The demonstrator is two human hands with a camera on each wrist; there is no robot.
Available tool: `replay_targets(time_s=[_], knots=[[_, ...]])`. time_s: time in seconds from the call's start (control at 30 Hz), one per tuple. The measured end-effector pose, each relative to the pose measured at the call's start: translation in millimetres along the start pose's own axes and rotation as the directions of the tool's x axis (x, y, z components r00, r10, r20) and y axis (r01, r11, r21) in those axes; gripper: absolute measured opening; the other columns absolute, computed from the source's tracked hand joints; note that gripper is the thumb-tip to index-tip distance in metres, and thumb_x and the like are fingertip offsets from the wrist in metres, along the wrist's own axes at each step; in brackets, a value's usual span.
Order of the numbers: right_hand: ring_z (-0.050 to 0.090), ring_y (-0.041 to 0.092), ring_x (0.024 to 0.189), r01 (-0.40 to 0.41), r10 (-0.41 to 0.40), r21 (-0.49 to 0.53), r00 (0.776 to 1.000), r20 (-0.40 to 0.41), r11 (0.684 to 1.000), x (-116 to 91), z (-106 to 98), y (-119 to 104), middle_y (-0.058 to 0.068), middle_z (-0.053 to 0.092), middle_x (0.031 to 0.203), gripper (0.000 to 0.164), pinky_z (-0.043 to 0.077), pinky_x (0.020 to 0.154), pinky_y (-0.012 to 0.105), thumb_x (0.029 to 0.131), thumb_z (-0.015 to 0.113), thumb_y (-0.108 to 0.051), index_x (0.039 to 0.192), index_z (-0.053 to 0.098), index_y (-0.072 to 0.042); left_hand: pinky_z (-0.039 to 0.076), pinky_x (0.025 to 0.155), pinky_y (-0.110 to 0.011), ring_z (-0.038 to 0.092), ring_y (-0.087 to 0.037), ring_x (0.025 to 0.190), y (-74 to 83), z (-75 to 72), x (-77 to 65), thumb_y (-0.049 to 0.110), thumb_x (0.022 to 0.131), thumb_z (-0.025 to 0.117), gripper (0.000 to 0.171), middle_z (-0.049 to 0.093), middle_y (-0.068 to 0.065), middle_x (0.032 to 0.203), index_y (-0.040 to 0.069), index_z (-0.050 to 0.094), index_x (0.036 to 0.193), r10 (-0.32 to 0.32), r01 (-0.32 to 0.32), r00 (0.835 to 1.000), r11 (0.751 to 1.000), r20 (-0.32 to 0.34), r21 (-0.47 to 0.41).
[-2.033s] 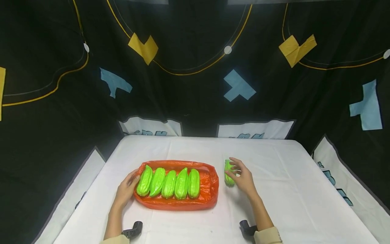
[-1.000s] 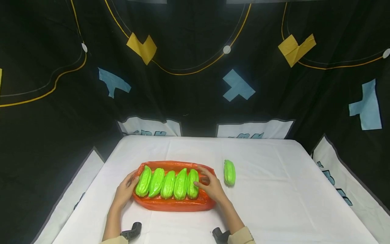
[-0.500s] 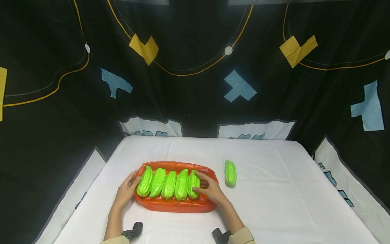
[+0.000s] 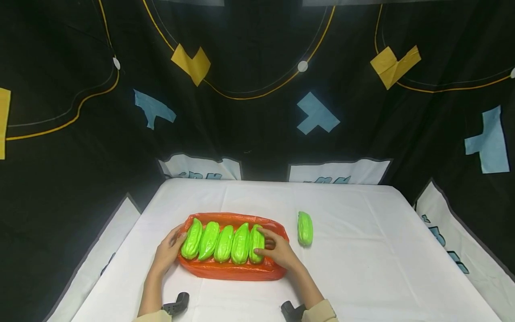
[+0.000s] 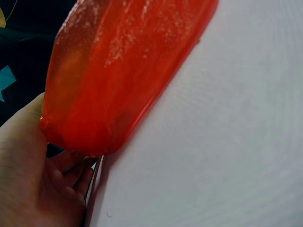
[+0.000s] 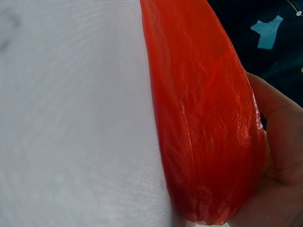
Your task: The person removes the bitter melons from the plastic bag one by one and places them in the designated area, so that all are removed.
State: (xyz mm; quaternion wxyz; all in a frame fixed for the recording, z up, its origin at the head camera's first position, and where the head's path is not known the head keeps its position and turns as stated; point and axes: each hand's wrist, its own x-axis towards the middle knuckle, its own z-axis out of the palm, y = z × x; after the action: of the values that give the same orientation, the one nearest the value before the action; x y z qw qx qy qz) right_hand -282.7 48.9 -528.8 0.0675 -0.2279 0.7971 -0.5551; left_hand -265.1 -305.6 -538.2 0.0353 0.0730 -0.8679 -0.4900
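Observation:
Several bright green ridged gourds lie side by side in a tray wrapped in red plastic (image 4: 231, 272). My left hand (image 4: 166, 251) holds the tray's left end, with the thumb at the rim; in the left wrist view its fingers (image 5: 71, 177) lie along the outside. My right hand (image 4: 281, 250) reaches over the tray's right end and grips the rightmost gourd (image 4: 255, 243) between thumb and fingers. In the right wrist view the tray's red side (image 6: 208, 123) hides that gourd. Another green gourd (image 4: 305, 229) lies outside the tray, to its right.
The tray stands on a table with a white cloth (image 4: 362, 250). Behind the table hangs a black curtain (image 4: 249, 125) with taped yellow and blue pieces. Dark wrist cameras (image 4: 177, 304) are strapped to both forearms.
My right hand has moved left from the separate gourd, which stays on the cloth, to the tray's rightmost gourd, and its fingers have closed in on it. The left hand stays at the tray.

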Motion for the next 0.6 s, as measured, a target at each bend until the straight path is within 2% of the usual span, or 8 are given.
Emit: replay_targets(time_s=[0.13,0.3,0.43,0.6], knots=[[0.054,0.035,0.109,0.004,-0.004,0.032,1.0,0.005,0.999,-1,-1,-6,0.017,0.047,0.132,0.063,0.046,0.092,0.044,0.081,0.073,-0.018,0.137,0.045,-0.01,0.019,0.103,-0.062,0.021,-0.041,0.134,-0.2,0.5,-0.4,0.055,0.092,0.042,0.063,0.032,-0.017,0.145,0.018,0.035,0.142,-0.006,0.006,1.0,1.0,-0.002,0.002],[0.051,0.043,0.11,0.003,-0.006,0.1,0.999,0.031,0.995,-8,-5,-28,0.027,0.043,0.132,0.061,0.043,0.093,0.052,0.081,0.071,-0.007,0.135,0.043,0.001,0.021,0.103,-0.06,0.021,-0.041,0.134,-1.5,0.8,-1.4,0.056,0.091,0.043,0.065,0.031,-0.017,0.146,0.018,0.034,0.143,0.0,0.0,1.0,1.0,0.002,-0.004],[0.051,0.043,0.11,-0.002,-0.001,0.102,0.999,0.038,0.995,-13,-7,-39,0.027,0.043,0.132,0.06,0.043,0.093,0.051,0.081,0.07,-0.004,0.134,0.044,0.001,0.021,0.103,-0.06,0.021,-0.041,0.134,-1.8,0.9,-0.7,0.055,0.091,0.043,0.064,0.031,-0.017,0.146,0.018,0.034,0.143,0.008,-0.008,1.0,1.0,0.002,-0.007],[0.05,0.044,0.111,0.001,-0.007,0.13,0.999,0.048,0.992,-14,-10,-39,0.027,0.044,0.131,0.06,0.041,0.094,0.052,0.08,0.07,-0.003,0.134,0.044,0.002,0.022,0.104,-0.06,0.022,-0.042,0.133,-1.0,0.6,0.1,0.055,0.092,0.043,0.064,0.031,-0.017,0.146,0.018,0.034,0.142,0.015,-0.015,1.0,1.0,0.0,-0.007]])
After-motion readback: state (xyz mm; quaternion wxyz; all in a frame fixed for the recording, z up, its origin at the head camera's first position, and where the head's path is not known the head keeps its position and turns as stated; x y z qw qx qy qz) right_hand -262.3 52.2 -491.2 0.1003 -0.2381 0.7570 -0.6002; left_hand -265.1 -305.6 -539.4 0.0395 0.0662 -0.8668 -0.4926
